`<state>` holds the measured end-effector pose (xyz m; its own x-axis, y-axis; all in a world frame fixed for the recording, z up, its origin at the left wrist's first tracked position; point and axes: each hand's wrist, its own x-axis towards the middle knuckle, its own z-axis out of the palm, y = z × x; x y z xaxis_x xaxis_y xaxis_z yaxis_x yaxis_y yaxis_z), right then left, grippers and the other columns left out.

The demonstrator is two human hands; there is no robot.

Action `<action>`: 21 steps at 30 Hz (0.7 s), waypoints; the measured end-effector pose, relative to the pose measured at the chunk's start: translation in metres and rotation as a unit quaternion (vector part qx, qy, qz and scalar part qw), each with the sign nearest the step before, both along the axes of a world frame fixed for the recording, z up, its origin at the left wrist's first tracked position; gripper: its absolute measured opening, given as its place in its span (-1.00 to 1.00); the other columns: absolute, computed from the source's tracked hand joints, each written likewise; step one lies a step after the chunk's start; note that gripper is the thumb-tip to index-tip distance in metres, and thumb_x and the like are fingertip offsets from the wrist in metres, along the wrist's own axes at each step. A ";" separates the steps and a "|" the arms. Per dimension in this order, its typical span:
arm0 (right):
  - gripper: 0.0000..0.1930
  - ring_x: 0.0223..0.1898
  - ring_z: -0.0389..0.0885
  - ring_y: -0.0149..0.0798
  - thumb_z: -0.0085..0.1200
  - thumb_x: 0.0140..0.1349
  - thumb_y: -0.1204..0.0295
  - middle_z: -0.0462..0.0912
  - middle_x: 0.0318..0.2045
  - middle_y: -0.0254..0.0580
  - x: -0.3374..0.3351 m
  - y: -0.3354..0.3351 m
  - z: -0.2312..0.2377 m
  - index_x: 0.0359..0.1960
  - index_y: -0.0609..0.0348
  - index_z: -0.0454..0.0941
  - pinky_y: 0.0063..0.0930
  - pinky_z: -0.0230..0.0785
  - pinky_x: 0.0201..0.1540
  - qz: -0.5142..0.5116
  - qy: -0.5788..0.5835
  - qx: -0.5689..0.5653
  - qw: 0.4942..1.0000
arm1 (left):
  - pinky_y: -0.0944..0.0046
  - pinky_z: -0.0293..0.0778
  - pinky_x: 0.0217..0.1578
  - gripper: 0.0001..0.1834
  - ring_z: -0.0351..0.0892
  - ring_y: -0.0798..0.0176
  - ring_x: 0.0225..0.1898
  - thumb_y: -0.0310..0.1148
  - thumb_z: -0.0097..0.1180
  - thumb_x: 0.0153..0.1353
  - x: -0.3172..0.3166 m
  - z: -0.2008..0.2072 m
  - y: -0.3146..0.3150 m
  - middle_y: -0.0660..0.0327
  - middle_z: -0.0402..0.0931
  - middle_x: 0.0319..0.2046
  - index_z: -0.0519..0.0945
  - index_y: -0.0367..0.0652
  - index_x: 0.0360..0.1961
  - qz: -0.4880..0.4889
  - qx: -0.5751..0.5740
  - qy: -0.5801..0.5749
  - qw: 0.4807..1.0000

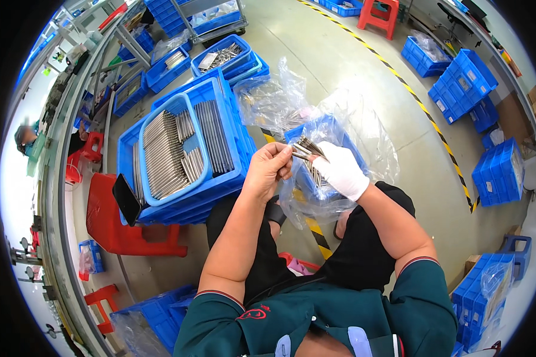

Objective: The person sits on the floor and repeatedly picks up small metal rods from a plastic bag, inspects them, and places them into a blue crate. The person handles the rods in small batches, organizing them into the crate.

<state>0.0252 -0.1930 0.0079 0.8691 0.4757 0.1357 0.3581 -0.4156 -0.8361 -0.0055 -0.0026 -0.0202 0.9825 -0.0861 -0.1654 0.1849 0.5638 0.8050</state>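
Note:
My right hand (341, 172), in a white glove, is closed around a small bundle of slim metal rods (305, 146). My bare left hand (269, 168) pinches at the left ends of these rods, thumb and forefinger together; its other fingers curl inward. Both hands are above a blue crate (352, 146) lined with a clear plastic bag (372, 128). More loose metal rods lie in that crate, partly hidden under my hands. To the left, a light blue tray (203, 140) holds similar rods laid in neat rows, resting on a stack of larger blue crates (239, 140).
A red stool (104, 208) stands left of the stacked crates, beside a dark flat panel (128, 199). Behind them is another blue bin (247, 50) of loose metal parts. Yellow-black tape (423, 110) runs along the floor. More blue crates (464, 83) line the right side.

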 end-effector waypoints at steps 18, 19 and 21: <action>-0.83 -0.58 0.46 -0.13 0.03 0.21 0.35 0.47 -0.61 -0.05 -0.001 -0.003 0.006 -0.32 0.21 0.48 -0.35 0.30 -0.48 0.022 -0.046 0.004 0.999 | 0.37 0.29 -0.53 -0.91 0.35 0.41 -0.59 -0.45 0.05 0.23 0.001 -0.006 0.004 0.22 0.49 -0.56 0.53 -0.21 -0.26 -0.080 -0.207 0.023 0.975; -0.83 -0.61 0.44 -0.21 0.04 0.21 0.36 0.46 -0.62 -0.09 -0.001 -0.004 0.005 -0.31 0.22 0.49 -0.39 0.30 -0.49 0.025 -0.058 0.001 0.998 | 0.37 0.28 -0.54 -0.92 0.35 0.40 -0.59 -0.45 0.06 0.23 0.002 -0.005 0.006 0.22 0.48 -0.56 0.52 -0.20 -0.28 -0.087 -0.189 0.020 0.978; -0.83 -0.61 0.45 -0.22 0.04 0.21 0.36 0.46 -0.62 -0.09 -0.001 -0.005 0.008 -0.31 0.22 0.49 -0.39 0.30 -0.49 0.036 -0.070 -0.013 0.997 | 0.38 0.27 -0.57 -0.95 0.35 0.39 -0.60 -0.46 0.07 0.22 0.002 -0.003 0.011 0.21 0.48 -0.57 0.51 -0.18 -0.31 -0.101 -0.155 0.014 0.983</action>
